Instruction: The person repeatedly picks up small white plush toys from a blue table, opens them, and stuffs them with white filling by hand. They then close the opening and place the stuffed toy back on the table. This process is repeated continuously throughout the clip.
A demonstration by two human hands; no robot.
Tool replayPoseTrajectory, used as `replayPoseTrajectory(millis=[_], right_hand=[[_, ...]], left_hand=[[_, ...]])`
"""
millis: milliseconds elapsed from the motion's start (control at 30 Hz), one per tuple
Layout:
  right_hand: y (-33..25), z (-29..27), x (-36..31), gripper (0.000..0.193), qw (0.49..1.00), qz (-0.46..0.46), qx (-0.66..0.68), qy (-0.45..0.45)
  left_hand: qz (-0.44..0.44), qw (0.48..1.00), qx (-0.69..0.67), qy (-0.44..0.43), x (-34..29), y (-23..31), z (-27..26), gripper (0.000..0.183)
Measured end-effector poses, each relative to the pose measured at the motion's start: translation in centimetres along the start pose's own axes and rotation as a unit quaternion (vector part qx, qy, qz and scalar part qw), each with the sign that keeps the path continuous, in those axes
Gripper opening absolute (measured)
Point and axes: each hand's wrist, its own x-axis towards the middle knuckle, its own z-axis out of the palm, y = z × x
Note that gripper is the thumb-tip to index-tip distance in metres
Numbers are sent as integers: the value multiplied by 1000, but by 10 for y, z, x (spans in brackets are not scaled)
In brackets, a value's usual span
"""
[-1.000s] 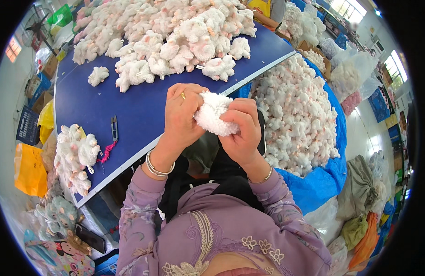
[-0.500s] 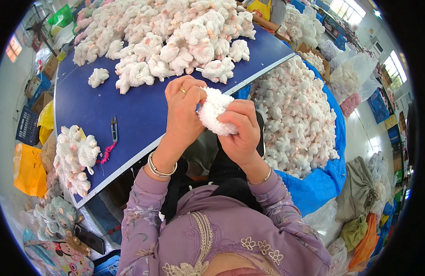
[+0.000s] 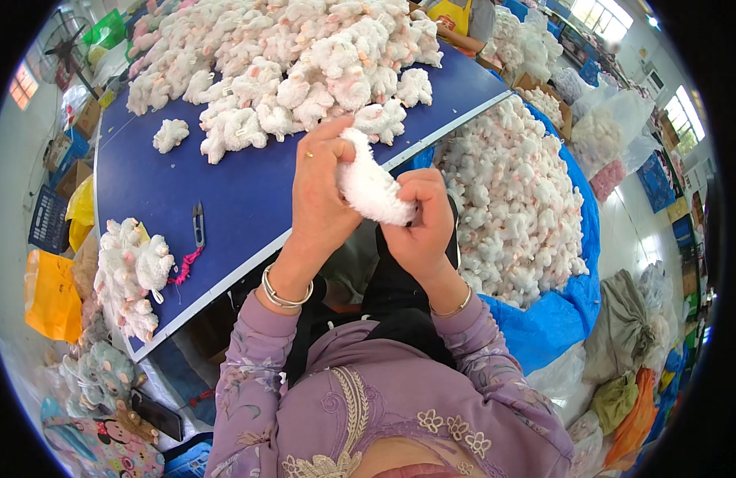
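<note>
Between my two hands, past the near edge of the blue table (image 3: 232,191), is a white fluffy plush piece (image 3: 372,185). My left hand (image 3: 322,179) is closed on its upper left side, with the thumb behind it. My right hand (image 3: 422,219) pinches its lower right end. The piece looks long and slightly bent, and its underside is hidden. Beyond my hands, a big heap of white and pink plush pieces (image 3: 296,60) covers the far part of the table. One small white plush piece (image 3: 171,135) lies apart from the heap.
Thread snips (image 3: 198,225) with a pink cord (image 3: 185,265) lie on the table, beside a smaller plush pile (image 3: 129,275) at the left corner. To my right stands a blue-lined container (image 3: 579,299) full of white plush pieces. Another person (image 3: 467,24) is at the far side.
The plush piece has turned from a rounded bunch to a longer, bent shape. My left fingers have opened out and shifted along it; my right hand has moved slightly to its lower end.
</note>
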Motion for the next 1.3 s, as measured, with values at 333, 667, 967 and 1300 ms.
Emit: replayPoseTrajectory(millis=[333, 667, 967, 1300], right_hand=[[15, -21, 11, 24, 931, 326, 161, -31], [31, -19, 3, 25, 779, 435, 451, -14], [36, -13, -2, 23, 853, 425, 303, 25], [29, -2, -2, 23, 901, 385, 203, 0]], left_hand=[[-169, 971, -54, -162, -6, 2, -5, 28], [-273, 924, -193, -186, -7, 0, -2, 22], [-354, 827, -356, -253, -19, -25, 0, 18], [-395, 725, -547, -139, -42, -31, 14, 20]])
